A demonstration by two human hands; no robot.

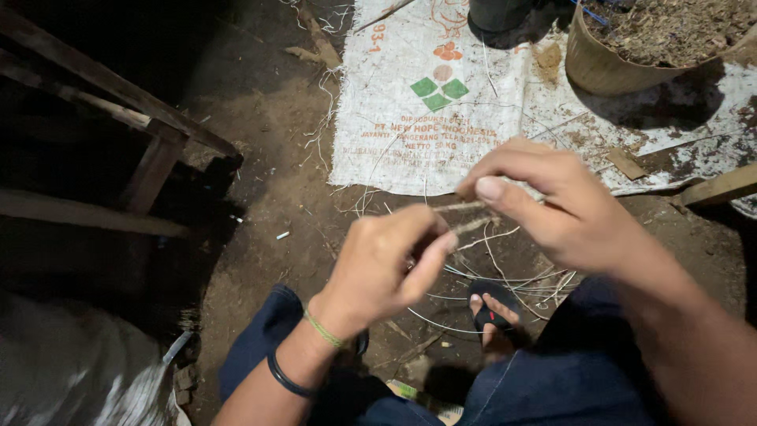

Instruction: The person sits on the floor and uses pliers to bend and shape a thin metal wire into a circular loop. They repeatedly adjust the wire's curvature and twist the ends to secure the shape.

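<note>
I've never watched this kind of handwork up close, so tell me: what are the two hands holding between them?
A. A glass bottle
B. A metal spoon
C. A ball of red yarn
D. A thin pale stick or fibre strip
D: the left hand and the right hand both pinch a thin pale strip between their fingertips, above a loose tangle of similar pale strands on the dirt ground.

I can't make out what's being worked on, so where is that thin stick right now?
In the head view, the thin stick sits at centre, pinched between the left hand and right hand, above the sandalled foot.
</note>
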